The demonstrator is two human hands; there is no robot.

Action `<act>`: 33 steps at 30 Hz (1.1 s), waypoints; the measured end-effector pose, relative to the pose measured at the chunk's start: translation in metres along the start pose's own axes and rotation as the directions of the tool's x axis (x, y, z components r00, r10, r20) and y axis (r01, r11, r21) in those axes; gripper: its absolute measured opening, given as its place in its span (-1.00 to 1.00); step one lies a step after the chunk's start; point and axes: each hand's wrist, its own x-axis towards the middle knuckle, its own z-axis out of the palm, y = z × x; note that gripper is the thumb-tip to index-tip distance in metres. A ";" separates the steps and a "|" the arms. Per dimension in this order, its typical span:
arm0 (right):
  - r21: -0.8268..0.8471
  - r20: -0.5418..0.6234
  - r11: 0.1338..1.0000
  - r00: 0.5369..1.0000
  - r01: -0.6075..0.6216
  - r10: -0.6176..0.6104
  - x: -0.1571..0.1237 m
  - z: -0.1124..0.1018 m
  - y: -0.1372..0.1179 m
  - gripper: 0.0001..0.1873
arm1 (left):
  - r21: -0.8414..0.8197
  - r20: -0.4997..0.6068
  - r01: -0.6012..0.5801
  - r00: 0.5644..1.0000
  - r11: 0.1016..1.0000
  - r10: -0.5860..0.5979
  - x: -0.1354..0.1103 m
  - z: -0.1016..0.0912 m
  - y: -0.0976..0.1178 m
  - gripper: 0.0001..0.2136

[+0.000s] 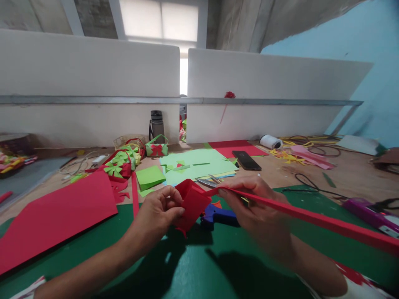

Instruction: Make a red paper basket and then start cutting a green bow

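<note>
Between the thumb and fingers of my left hand is a small red paper box, held tilted above the green mat. My right hand pinches a long red paper strip close to its end. That end meets the box's upper right edge; whether it is stuck there I cannot tell. The strip's other end runs out of view at the right. Behind the box and partly hidden lies a blue glue gun. Scissors rest just beyond my hands.
Red card covers the left side. Light green sheets, a green paper square and a phone lie farther back. A small green basket stands before a bottle. A purple device with cables sits right.
</note>
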 end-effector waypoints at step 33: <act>0.141 0.089 0.987 0.994 -0.070 0.058 0.001 0.014 0.007 -0.94 | 0.106 -0.030 -0.009 0.999 0.994 0.012 0.002 -0.004 -0.004 -0.79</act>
